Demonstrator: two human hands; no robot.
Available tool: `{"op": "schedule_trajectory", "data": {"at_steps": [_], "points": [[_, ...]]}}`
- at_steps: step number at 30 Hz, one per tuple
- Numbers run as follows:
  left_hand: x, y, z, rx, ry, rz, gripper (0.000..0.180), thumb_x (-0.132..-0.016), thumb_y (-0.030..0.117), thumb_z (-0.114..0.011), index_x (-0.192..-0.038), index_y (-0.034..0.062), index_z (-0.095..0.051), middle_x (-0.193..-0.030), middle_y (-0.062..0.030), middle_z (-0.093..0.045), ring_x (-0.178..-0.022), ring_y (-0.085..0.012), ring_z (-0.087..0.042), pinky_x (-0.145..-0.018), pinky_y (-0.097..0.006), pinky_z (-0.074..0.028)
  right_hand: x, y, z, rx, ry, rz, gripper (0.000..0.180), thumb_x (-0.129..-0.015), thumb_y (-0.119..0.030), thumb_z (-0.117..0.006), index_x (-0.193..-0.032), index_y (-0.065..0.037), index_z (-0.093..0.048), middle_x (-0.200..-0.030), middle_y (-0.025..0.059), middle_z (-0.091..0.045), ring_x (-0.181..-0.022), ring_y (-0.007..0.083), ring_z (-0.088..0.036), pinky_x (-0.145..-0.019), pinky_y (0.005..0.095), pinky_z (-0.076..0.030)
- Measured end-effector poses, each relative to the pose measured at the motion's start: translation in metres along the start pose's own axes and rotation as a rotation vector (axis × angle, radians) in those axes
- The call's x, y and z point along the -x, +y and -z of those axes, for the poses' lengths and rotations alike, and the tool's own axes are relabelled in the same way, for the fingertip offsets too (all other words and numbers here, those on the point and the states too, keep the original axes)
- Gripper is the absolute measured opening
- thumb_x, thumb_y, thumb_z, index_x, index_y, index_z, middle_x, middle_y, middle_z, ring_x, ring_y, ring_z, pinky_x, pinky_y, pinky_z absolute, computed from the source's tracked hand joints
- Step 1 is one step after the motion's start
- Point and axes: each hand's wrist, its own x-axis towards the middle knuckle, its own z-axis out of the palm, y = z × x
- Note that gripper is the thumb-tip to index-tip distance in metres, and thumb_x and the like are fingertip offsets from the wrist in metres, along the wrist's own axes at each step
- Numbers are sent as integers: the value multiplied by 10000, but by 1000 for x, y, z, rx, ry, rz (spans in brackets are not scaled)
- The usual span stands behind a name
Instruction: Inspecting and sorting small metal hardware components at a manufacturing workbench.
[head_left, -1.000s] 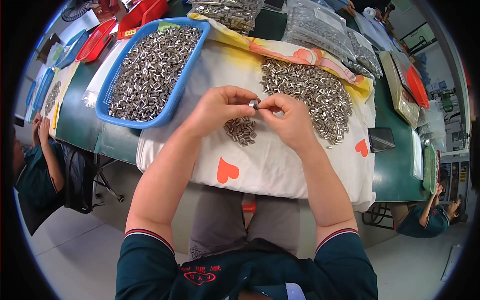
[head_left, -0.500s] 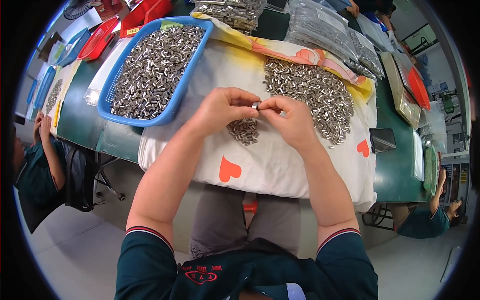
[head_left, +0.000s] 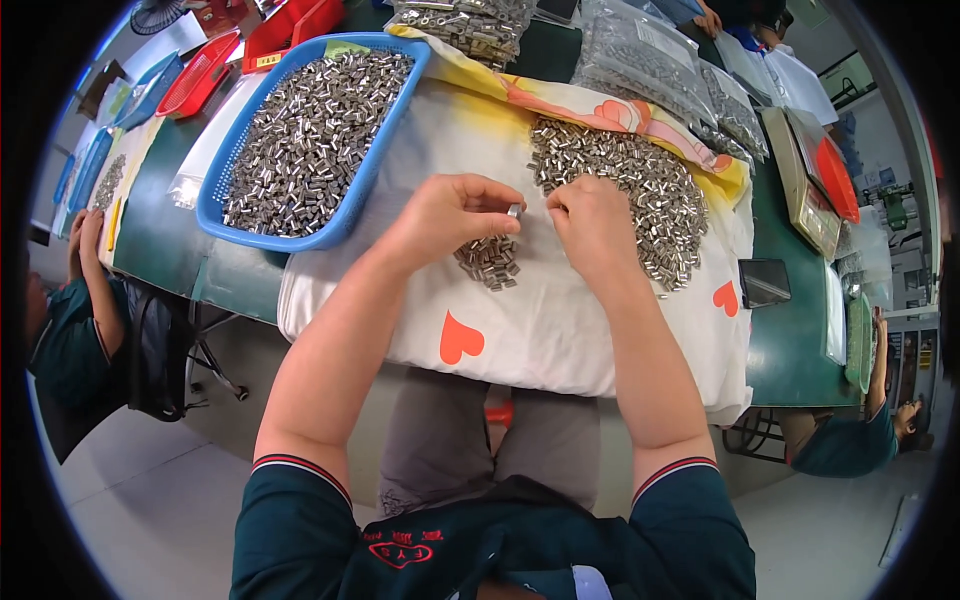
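Thumb and fingers of my left hand [head_left: 445, 222] pinch a short, shiny metal cylinder [head_left: 515, 211], held just above the cloth. Below that hand lies a small heap of similar metal cylinders [head_left: 490, 266]. My right hand [head_left: 597, 232] is a little to the right, apart from the left, with its fingers curled closed. Whether anything is between its fingertips is hidden. It hovers at the left edge of a large spread pile of metal cylinders [head_left: 665, 215]. Both heaps rest on a white cloth [head_left: 545, 340] with red hearts.
A blue basket [head_left: 212, 200] full of metal cylinders stands at the left. Clear bags of metal parts [head_left: 640, 60] lie at the back, with red trays [head_left: 200, 75] far left. A dark flat object [head_left: 765, 281] sits right of the cloth. Other people work at both sides.
My right hand has drawn back to the right, off the cylinder, toward the large pile. My left hand stays in place with the cylinder.
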Motion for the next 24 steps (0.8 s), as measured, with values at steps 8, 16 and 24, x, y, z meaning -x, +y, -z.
{"op": "schedule_trajectory", "data": {"at_steps": [8,16,24], "points": [[1,1,0,56,49,-28,281,-752,5,-625,-1023,-33,-561,-881,-68,-621,-793,-97,-585,-712,-209,-471,3,-8,12,-385,10,-42,64,-727,-82,-591,-777,-49,-616,-792,65,-578,-762,212,-553,-688,327,-430],[0,2,1,111,33,-10,300,-748,13,-636,-1030,-46,-551,-900,-96,-623,-802,-113,-592,-718,-215,-476,6,-23,14,-870,-77,-166,89,-736,-47,-579,-813,-7,-598,-713,58,-588,-706,128,-570,-617,250,-447],[2,1,-1,-12,118,-36,259,-744,23,-646,-985,-50,-584,-873,-85,-632,-785,-102,-595,-688,-208,-480,7,-28,6,-487,105,85,102,-696,-30,-597,-796,-10,-607,-757,95,-609,-679,168,-595,-615,255,-465]]}}
